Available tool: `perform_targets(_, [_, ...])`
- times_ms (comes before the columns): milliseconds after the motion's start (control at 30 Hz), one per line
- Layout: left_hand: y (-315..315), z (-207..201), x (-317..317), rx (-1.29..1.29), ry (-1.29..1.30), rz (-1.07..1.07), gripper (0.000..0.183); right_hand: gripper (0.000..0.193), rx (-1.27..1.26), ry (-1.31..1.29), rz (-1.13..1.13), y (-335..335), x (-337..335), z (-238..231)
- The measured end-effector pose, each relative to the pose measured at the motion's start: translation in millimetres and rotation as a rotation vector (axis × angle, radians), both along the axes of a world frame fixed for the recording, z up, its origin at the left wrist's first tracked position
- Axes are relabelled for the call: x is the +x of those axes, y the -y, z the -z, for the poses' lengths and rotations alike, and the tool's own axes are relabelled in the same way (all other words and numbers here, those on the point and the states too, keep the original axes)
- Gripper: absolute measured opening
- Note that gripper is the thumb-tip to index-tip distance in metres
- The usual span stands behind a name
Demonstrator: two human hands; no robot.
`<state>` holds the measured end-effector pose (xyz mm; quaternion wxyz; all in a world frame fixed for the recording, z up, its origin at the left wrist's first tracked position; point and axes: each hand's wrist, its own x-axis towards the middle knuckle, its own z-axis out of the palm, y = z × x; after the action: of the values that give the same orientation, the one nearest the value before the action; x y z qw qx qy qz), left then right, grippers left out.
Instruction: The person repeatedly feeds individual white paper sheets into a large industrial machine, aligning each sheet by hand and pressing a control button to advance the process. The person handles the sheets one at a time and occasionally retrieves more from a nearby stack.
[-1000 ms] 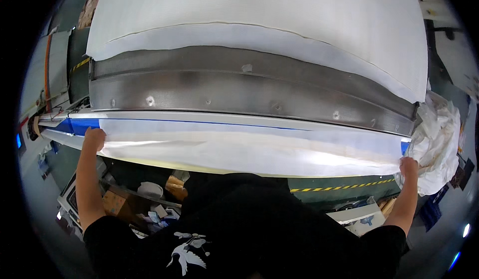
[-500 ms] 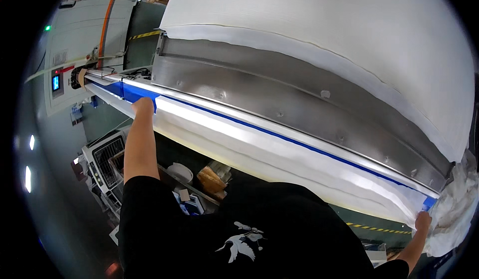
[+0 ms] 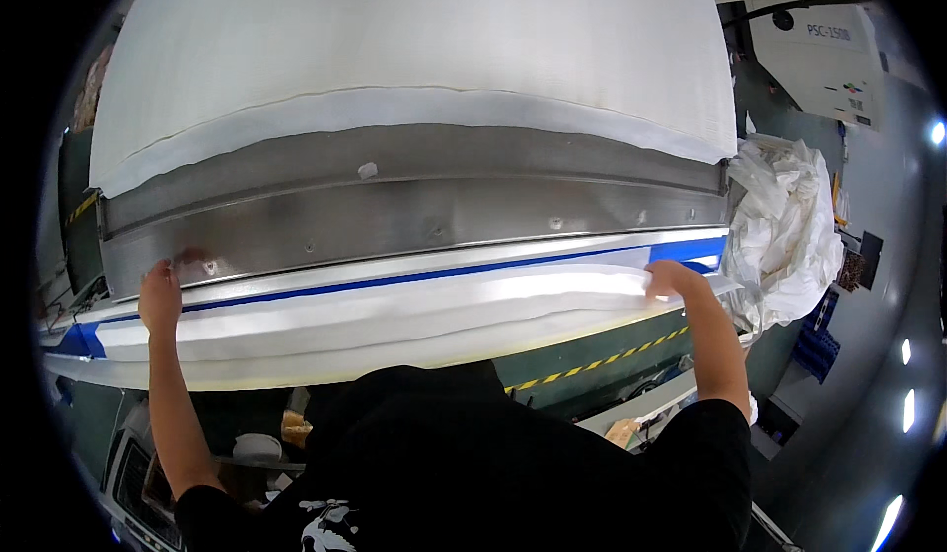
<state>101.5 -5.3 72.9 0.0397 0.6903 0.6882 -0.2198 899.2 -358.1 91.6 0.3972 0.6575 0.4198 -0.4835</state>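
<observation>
A long white sheet lies along a pale rail that runs from left to right in front of me. A blue strip edges it, with wider blue pieces at the left end and right end. My left hand is raised at the near edge of the grey metal plate, its loosely bent fingers holding nothing I can see. At the right end my right hand is closed on the white sheet's edge; its fingertips are partly hidden and blurred.
Broad white cloth covers the surface beyond the metal plate. Crumpled white sheeting hangs at the right. Below are a white bowl and yellow-black floor tape. A light machine cabinet stands at the far right.
The view has swung toward the right. My left hand has left the blue left end and risen over the metal plate. My right hand stays near the sheet's right end.
</observation>
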Motion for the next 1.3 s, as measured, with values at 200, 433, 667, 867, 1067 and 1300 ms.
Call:
perform_targets(200, [9, -23, 26, 0.051, 0.145, 0.024, 0.027, 0.052, 0.091, -0.172, -0.001, -35, -62, -7])
perform_targets(433, [56, -23, 109, 0.187, 0.636, 0.294, 0.018, 0.05, 0.064, -0.498, 0.105, -75, -157, -25])
perform_targets(667, [66, -43, 126, 0.177, 0.671, 0.208, 0.017, 0.046, 0.057, -0.678, 0.403, -81, -201, -13])
perform_targets(867, [62, -31, 83, 0.209, 0.611, 0.027, 0.019, 0.029, 0.162, -0.528, 0.418, -56, -195, 4])
perform_targets(1067, [43, -5, 54, 0.363, 0.605, 0.094, 0.026, 0.032, 0.387, -0.39, 0.293, -69, -212, 24])
perform_targets(1300, [-27, 19, 34, 0.625, 0.461, 0.148, 0.034, 0.025, 0.7, -0.45, 0.204, -184, -304, 19])
